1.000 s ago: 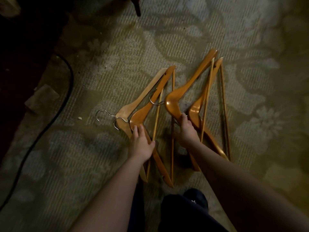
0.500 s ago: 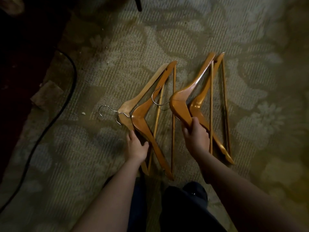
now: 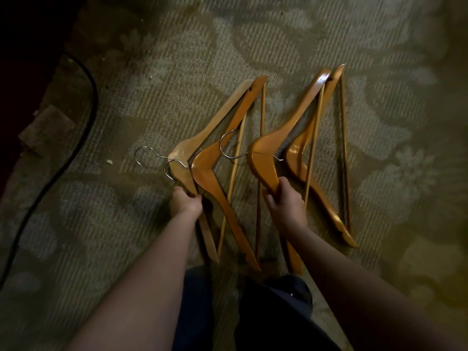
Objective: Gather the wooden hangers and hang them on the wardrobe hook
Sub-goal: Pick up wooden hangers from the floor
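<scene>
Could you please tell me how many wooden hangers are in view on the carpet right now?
4. Palest hanger, far left, held by the left hand; darker hanger overlapping it; third hanger gripped by the right hand; fourth hanger, far right. None seems hidden.

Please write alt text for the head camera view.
Two bare hands grip wooden hangers lying on a patterned carpet: the left hand holds the left pair, the right hand the right pair. A black cable runs at left.
</scene>
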